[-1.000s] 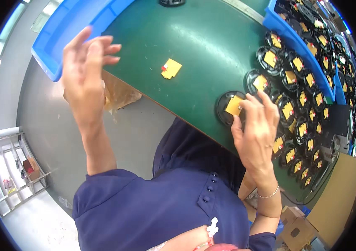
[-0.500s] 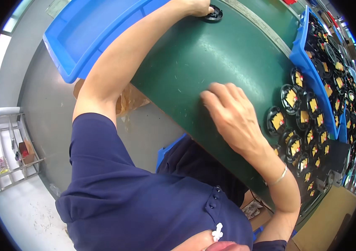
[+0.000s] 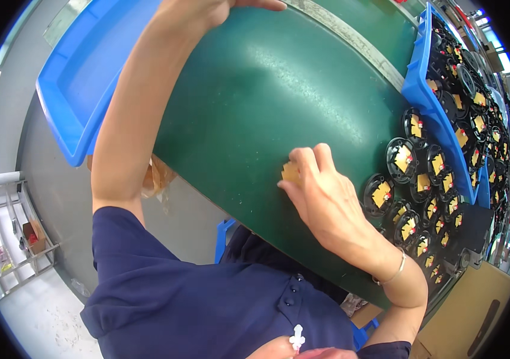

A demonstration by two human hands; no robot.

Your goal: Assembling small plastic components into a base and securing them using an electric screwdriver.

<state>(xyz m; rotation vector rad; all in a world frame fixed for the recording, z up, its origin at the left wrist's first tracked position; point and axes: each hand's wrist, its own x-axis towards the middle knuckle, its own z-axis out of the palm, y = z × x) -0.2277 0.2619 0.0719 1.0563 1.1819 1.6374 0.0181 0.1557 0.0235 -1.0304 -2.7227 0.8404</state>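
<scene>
My right hand (image 3: 327, 203) is low over the green tabletop (image 3: 237, 119), thumb and fingers closed on a small yellow notched plate (image 3: 291, 172). Its fingers partly cover the plate. At the upper edge, my left hand (image 3: 222, 8) is cut off by the picture. One of its fingers stretches out to the right, and no object shows in the visible part. To the right of my right hand stand rows of round black plastic housings (image 3: 378, 194), each with a similar yellow plate and a small red-and-white part.
A blue plastic bin (image 3: 57, 102) stands at the left, beside my left forearm. Another blue bin (image 3: 419, 84), filled with black housings, runs along the right. A pale strip (image 3: 351, 36) borders the table's far side. Brown cardboard (image 3: 464, 311) is at lower right.
My left hand has moved left and up; the black round part under it is no longer in view. My right hand now pinches a yellow plate. The whole view has shifted slightly.
</scene>
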